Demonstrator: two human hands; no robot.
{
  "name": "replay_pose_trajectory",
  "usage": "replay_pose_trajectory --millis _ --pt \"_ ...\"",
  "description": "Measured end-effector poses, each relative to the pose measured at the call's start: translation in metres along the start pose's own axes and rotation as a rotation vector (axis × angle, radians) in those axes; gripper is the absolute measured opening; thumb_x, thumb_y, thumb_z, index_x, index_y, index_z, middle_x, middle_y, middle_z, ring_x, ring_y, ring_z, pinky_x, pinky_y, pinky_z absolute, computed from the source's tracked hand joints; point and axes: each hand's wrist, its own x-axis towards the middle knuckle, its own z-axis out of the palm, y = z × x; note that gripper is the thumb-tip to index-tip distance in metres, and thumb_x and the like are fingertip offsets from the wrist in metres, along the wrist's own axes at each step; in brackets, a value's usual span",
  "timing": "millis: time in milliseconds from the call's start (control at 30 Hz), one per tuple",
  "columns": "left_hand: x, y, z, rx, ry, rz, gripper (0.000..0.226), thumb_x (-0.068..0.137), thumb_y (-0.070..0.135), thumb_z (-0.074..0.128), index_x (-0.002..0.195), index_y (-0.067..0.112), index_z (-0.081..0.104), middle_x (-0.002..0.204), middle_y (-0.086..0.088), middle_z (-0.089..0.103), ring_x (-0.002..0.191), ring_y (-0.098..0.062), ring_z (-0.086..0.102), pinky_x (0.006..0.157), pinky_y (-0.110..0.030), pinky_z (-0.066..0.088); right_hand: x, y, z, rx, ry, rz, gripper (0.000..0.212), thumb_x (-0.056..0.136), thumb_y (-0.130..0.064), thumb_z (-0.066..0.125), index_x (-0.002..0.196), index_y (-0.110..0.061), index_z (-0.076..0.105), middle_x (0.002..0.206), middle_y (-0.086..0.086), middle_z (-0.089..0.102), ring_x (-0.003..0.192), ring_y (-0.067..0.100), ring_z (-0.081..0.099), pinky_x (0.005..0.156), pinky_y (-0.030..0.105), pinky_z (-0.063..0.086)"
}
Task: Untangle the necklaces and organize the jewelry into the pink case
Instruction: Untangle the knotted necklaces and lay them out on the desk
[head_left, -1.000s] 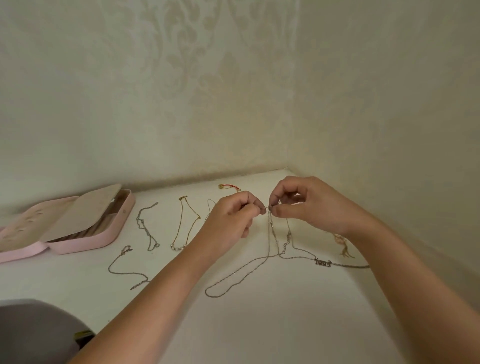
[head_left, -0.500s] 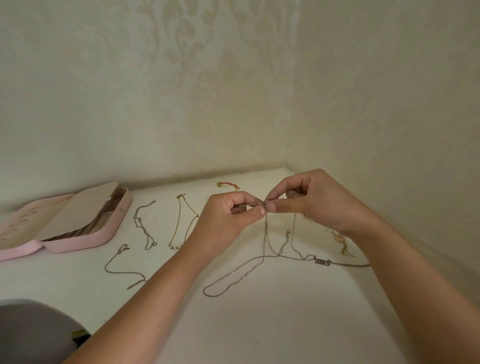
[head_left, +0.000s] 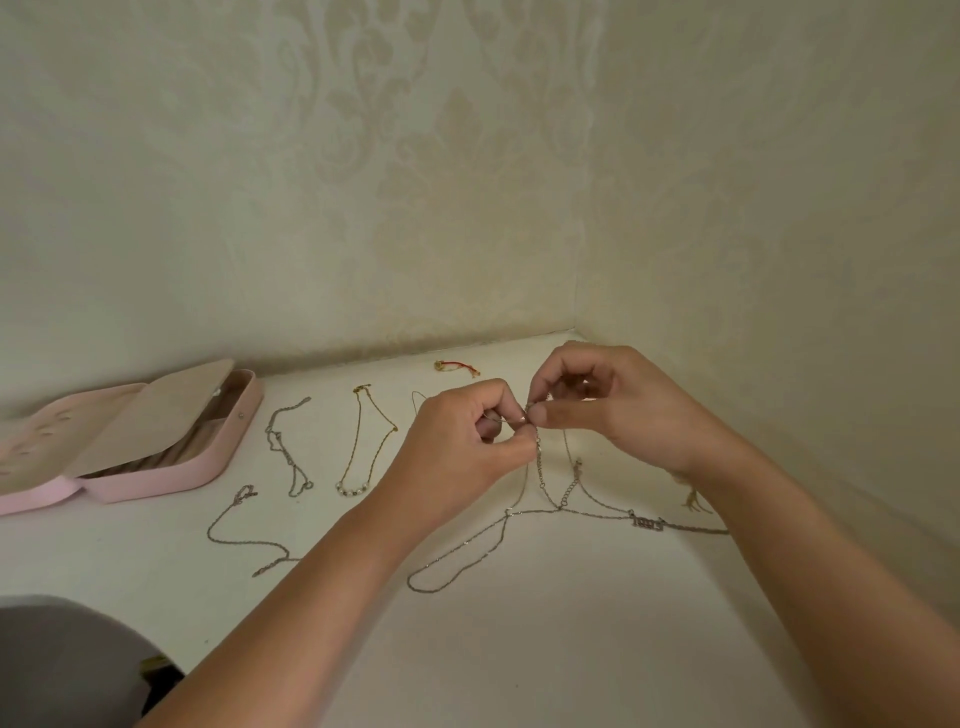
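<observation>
My left hand (head_left: 462, 447) and my right hand (head_left: 608, 405) meet above the white surface, each pinching the same thin silver chain (head_left: 540, 462) at its top. That chain hangs down into a tangle of silver necklaces (head_left: 467, 561), one with a small nameplate pendant (head_left: 647, 524). The pink case (head_left: 171, 478) lies open at the far left with its beige flap raised. Separate pieces are laid out between case and hands: a silver chain (head_left: 285, 447), a gold chain with pearls (head_left: 363, 452) and another silver chain (head_left: 234, 530).
A small red and gold piece (head_left: 457, 367) lies near the back wall. A gold tassel piece (head_left: 693, 501) shows beside my right wrist. Patterned walls close the back and right sides. A grey object (head_left: 57, 660) fills the lower left corner.
Both hands have stayed together on the chain, shifting slightly; my fingers have worked closer around the pinched spot, and the hanging strands have swung a little.
</observation>
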Motion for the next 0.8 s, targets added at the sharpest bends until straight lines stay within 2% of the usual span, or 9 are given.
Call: replay_pose_trajectory --millis 33,100,133,167,267,433,533,667,800 --pt "0.000 0.000 -0.001 -0.008 -0.012 -0.008 0.024 0.082 0.017 0.070 0.063 0.024 0.056 0.046 0.011 0.023 0.049 -0.009 0.023 0.050 -0.015 0.024 0.000 0.001 0.001 -0.009 0.002 -0.008 0.009 0.080 -0.007 0.074 0.077 -0.013 0.067 0.075 -0.004 0.056 0.069 0.010 0.044 0.068 0.020 0.037" --pt "0.001 0.000 -0.003 -0.017 -0.030 -0.019 0.020 0.082 0.018 0.070 0.066 0.022 0.060 0.047 0.011 0.022 0.048 -0.009 0.021 0.048 -0.015 0.023 0.001 0.001 0.002 0.006 0.013 -0.016 0.008 0.081 -0.007 0.072 0.079 -0.012 0.067 0.086 0.010 0.063 0.068 0.012 0.045 0.069 0.028 0.038" --pt "0.000 -0.001 -0.004 -0.014 -0.038 -0.019 0.017 0.083 0.018 0.070 0.068 0.020 0.063 0.047 0.011 0.021 0.047 -0.008 0.021 0.047 -0.015 0.022 0.001 0.000 0.003 0.028 0.023 -0.015 0.007 0.083 -0.007 0.071 0.081 -0.011 0.066 0.087 0.018 0.063 0.065 0.014 0.046 0.067 0.030 0.038" --pt "0.000 -0.001 -0.004 -0.010 -0.045 -0.017 0.015 0.083 0.019 0.070 0.069 0.019 0.064 0.046 0.011 0.021 0.046 -0.008 0.021 0.047 -0.015 0.022 0.001 0.000 0.003 0.054 0.033 -0.017 0.006 0.084 -0.005 0.069 0.082 -0.009 0.065 0.082 0.018 0.064 0.062 0.014 0.047 0.064 0.029 0.039" --pt "0.000 -0.001 -0.003 -0.017 -0.038 -0.012 0.014 0.083 0.021 0.070 0.070 0.021 0.065 0.046 0.010 0.022 0.045 -0.008 0.022 0.047 -0.014 0.023 0.002 -0.002 0.004 0.134 0.042 -0.024 0.011 0.086 0.003 0.063 0.080 -0.005 0.060 0.065 0.000 0.062 0.054 0.011 0.052 0.055 0.021 0.043" --pt "0.001 -0.001 -0.004 -0.019 -0.034 -0.029 0.013 0.083 0.019 0.068 0.071 0.020 0.064 0.045 0.011 0.023 0.045 -0.008 0.023 0.047 -0.013 0.024 0.003 -0.003 0.004 0.135 0.056 -0.007 0.013 0.087 0.004 0.063 0.078 -0.005 0.059 0.056 0.000 0.058 0.047 0.010 0.050 0.048 0.018 0.041" --pt "0.001 -0.001 -0.004 -0.014 -0.069 -0.035 0.013 0.083 0.018 0.067 0.071 0.020 0.063 0.047 0.011 0.025 0.048 -0.008 0.025 0.050 -0.018 0.026 0.001 -0.004 0.001 0.090 0.063 -0.014 0.009 0.086 0.001 0.065 0.081 -0.006 0.066 0.051 -0.002 0.053 0.045 0.007 0.045 0.047 0.015 0.038" --pt "0.000 0.002 -0.008 -0.046 -0.109 -0.049 0.014 0.085 0.015 0.064 0.071 0.018 0.062 0.048 0.012 0.026 0.048 -0.006 0.026 0.050 -0.018 0.026 -0.003 -0.010 -0.006 0.020 0.046 0.003 0.012 0.084 -0.006 0.070 0.087 -0.015 0.076 0.046 -0.003 0.049 0.042 0.006 0.037 0.042 0.014 0.030" --pt "0.004 -0.001 -0.014 -0.047 -0.081 -0.080 0.018 0.085 0.014 0.062 0.069 0.021 0.061 0.048 0.013 0.028 0.048 -0.006 0.027 0.054 -0.022 0.027 -0.005 -0.013 -0.007 -0.001 0.041 -0.005 0.014 0.080 -0.012 0.074 0.085 -0.025 0.079 0.045 0.004 0.047 0.044 0.014 0.035 0.043 0.019 0.029"
